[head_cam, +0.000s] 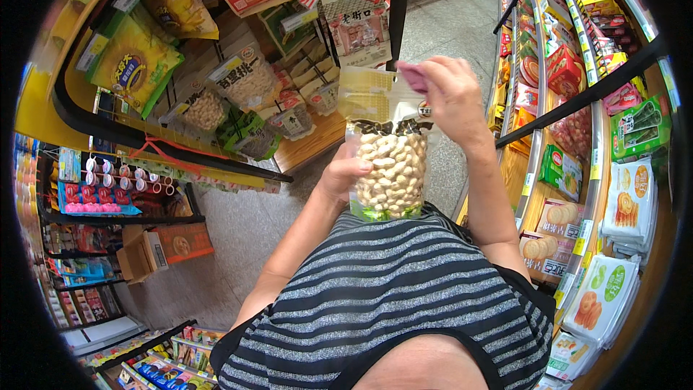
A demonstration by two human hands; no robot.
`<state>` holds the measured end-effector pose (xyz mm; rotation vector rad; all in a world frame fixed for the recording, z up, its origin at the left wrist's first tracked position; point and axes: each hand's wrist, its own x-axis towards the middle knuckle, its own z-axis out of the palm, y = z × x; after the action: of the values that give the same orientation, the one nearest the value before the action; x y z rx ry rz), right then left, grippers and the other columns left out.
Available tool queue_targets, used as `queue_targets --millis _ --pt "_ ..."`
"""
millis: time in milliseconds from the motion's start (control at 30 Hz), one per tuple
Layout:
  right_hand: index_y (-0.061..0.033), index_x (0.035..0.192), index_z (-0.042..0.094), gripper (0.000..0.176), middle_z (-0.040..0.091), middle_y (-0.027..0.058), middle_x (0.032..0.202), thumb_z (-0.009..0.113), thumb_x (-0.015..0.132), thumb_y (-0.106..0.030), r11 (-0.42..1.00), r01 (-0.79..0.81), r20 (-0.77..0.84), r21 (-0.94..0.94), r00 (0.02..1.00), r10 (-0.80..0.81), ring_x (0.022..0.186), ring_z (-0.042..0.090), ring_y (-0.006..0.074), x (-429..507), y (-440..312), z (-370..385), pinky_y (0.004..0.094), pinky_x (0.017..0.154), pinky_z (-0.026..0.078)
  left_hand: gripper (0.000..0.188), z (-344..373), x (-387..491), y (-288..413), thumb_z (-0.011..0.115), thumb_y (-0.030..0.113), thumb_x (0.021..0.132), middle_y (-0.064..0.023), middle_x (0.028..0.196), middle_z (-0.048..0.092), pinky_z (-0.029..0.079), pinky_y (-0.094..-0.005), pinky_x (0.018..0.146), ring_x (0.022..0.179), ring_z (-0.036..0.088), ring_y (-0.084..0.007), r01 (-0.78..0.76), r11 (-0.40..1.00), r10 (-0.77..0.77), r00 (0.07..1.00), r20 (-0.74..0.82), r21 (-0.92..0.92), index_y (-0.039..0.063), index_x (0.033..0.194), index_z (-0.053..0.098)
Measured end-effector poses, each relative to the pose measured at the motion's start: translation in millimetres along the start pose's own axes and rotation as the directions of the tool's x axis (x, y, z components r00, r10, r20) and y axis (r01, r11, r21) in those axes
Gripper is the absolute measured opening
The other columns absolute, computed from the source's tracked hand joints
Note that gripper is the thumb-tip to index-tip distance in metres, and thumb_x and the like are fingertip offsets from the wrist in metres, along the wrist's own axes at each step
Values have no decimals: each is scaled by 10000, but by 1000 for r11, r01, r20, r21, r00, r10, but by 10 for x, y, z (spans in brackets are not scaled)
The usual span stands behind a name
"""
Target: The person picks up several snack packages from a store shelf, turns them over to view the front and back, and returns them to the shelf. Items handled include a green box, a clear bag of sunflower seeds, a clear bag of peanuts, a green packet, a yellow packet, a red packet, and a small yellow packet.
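Note:
A clear-fronted plastic bag of peanuts in shells (390, 168) is upright in front of my chest, with a yellowish top and green print along its bottom. My left hand (346, 170) grips the bag's left side, its thumb across the front. At the bag's upper right corner, my right hand (452, 97) pinches a folded purple cloth (414, 77). Whether the cloth touches the bag is hard to tell. Part of the bag's dark print lies behind glare and my right fingers.
A rack of hanging snack bags (249, 81) with a black rail stands ahead and left. Along the right run shelves with biscuit packs (598, 298) and a black bar (579, 92). An open cardboard box (138, 254) sits at lower left by another rack.

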<state>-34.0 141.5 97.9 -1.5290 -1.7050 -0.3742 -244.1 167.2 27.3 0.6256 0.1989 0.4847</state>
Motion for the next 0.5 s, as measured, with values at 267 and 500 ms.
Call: queue_targets --millis 267,500 --pt "-3 1072 623 282 643 168 940 494 823 26 817 -540 -48 202 828 559 856 627 236 -477 366 -111 305 782 485 730 -315 -7 46 619 160 654 -259 1215 517 475 -431 931 1072 570 -347 -8 966 23 998 55 -260 -98 1289 366" --pt "3 1028 648 322 621 32 885 429 797 53 499 -660 387 562 742 547 758 565 100 -849 376 35 214 700 446 680 -385 24 57 610 227 691 -245 1201 538 444 -463 957 1057 571 -365 -142 904 131 990 -56 -404 -77 1267 418"
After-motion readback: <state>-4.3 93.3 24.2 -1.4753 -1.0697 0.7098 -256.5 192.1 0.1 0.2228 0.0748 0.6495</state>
